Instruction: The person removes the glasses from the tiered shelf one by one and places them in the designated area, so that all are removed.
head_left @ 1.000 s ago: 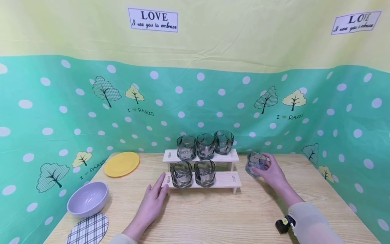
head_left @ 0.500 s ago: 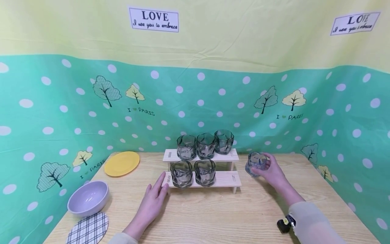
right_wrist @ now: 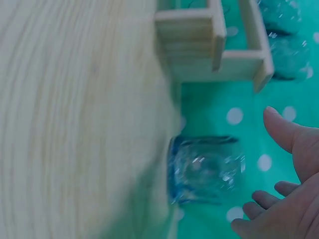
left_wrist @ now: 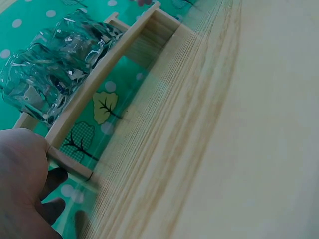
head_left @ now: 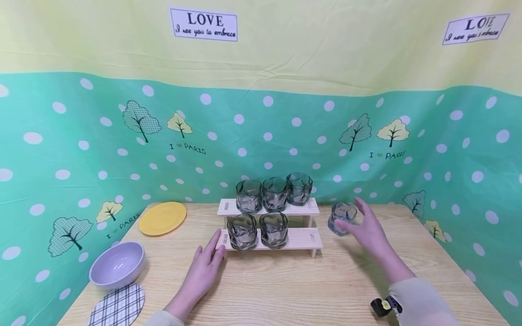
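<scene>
Two hands, right [head_left: 369,228] partly masking lone glass [head_left: 341,218], blurred wrist view.

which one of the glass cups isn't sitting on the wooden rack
The bluish glass cup standing alone on the table, just right of the wooden rack, beside the open right hand. The other five cups sit on the rack's two tiers.

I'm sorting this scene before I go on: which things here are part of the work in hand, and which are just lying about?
In hand:
right hand, open beside the loose glass tumbler
left hand, touching the wooden two-tier rack
five tumblers on the rack

Lying about:
yellow plate
lilac bowl
plaid coaster
</scene>
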The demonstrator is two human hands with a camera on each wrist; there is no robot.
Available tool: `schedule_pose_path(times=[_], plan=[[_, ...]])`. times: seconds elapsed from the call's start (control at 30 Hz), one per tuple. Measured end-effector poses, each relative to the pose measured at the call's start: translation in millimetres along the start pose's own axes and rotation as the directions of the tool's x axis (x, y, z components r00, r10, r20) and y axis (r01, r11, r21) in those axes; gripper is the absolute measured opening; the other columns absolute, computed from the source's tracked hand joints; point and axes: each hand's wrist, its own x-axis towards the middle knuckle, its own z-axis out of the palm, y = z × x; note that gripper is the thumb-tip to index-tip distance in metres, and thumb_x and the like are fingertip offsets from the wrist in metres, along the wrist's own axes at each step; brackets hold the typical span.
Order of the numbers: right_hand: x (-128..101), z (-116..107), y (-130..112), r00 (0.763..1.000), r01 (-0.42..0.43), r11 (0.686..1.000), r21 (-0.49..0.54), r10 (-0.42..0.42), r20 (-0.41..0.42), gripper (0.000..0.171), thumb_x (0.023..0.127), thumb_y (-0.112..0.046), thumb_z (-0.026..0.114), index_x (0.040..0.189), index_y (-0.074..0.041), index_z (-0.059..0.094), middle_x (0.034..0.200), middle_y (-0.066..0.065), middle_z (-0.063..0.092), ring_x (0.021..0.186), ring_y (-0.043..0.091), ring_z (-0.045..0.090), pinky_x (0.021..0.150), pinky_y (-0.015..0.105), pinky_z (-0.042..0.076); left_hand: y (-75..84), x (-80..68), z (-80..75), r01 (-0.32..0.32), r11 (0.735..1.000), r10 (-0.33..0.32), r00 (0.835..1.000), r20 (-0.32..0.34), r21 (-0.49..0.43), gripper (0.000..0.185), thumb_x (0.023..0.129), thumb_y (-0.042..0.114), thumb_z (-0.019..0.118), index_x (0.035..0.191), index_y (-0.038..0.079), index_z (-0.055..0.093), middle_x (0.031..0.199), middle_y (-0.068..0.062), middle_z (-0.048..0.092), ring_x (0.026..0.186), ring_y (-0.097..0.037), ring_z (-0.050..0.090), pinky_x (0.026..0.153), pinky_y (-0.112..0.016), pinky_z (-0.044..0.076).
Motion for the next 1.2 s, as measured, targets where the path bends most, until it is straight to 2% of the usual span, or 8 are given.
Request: schedule_pose_path(times=[0.1,0.17,0.5,0.7,0.83,1.07,1.2], plan=[[-7,1,-11,0.999,0.033,0.999,0.007,-0.033,-0.012,0.127,0.092,-0.054,0.088,0.178,-0.013,0.003,0.182,0.025,0.012,0.162,0.057,0.018,0.126,0.079,0.022,-0.5,0.0,0.0,0.004,1.000,-0.004,1.000,0.000,-0.002,0.059,0.120,0.033,0.050,0.172,0.007,0.038,0.166,-0.017,0.050,0.156,-0.047,0.041,0.135,-0.066,0.004],[-11,2,-21,0.998,0.055,0.998,0.013,-0.054,-0.017,0.127,0.092,-0.053,0.089,0.179,-0.013,0.005,0.181,0.024,0.014,0.162,0.056,0.019,0.126,0.078,0.022,-0.9,0.1,-0.2,0.005,1.000,-0.005,1.000,0.000,-0.002,0.059,0.120,0.033,0.050,0.172,0.007,0.038,0.166,-0.017,0.050,0.156,-0.046,0.041,0.135,-0.066,0.004],[-31,21,-57,0.991,0.132,0.989,0.069,-0.133,0.002,0.111,0.097,-0.036,0.088,0.179,-0.017,0.015,0.181,0.017,0.024,0.163,0.049,0.024,0.128,0.075,0.023,-2.5,0.6,0.6,0.006,1.000,-0.006,1.000,0.001,0.004,0.059,0.120,0.033,0.050,0.172,0.008,0.038,0.166,-0.017,0.050,0.156,-0.045,0.043,0.135,-0.065,0.005],[-39,38,-75,0.987,0.155,0.983,0.102,-0.159,0.036,0.112,0.094,-0.042,0.090,0.178,-0.025,0.019,0.181,0.008,0.026,0.165,0.045,0.022,0.129,0.075,0.019,-1.9,0.9,0.8,0.004,1.000,-0.004,1.000,0.001,0.002,0.059,0.120,0.033,0.050,0.172,0.008,0.038,0.166,-0.017,0.050,0.156,-0.044,0.043,0.136,-0.064,0.004],[-41,51,-81,0.984,0.160,0.978,0.134,-0.169,0.058,0.112,0.091,-0.044,0.092,0.178,-0.028,0.022,0.181,0.004,0.028,0.165,0.042,0.024,0.131,0.071,0.019,-2.1,1.3,0.8,0.005,1.000,-0.005,1.000,0.002,0.003,0.060,0.120,0.034,0.050,0.172,0.008,0.037,0.166,-0.017,0.051,0.155,-0.043,0.044,0.136,-0.064,0.004],[-42,72,-93,0.972,0.182,0.961,0.209,-0.208,0.112,0.108,0.091,-0.032,0.093,0.176,-0.023,0.028,0.179,0.008,0.032,0.162,0.043,0.031,0.129,0.062,0.030,-2.6,1.0,0.8,0.007,1.000,-0.007,1.000,-0.001,0.011,0.059,0.120,0.034,0.050,0.172,0.008,0.037,0.166,-0.017,0.051,0.154,-0.044,0.044,0.136,-0.064,0.005],[-43,81,-98,0.965,0.192,0.957,0.219,-0.225,0.137,0.106,0.091,-0.028,0.093,0.175,-0.020,0.030,0.177,0.012,0.036,0.161,0.043,0.034,0.130,0.060,0.030,-2.0,1.2,0.9,0.002,1.000,-0.002,1.000,-0.001,0.012,0.059,0.120,0.033,0.050,0.172,0.007,0.038,0.165,-0.017,0.052,0.154,-0.044,0.045,0.136,-0.065,0.005]])
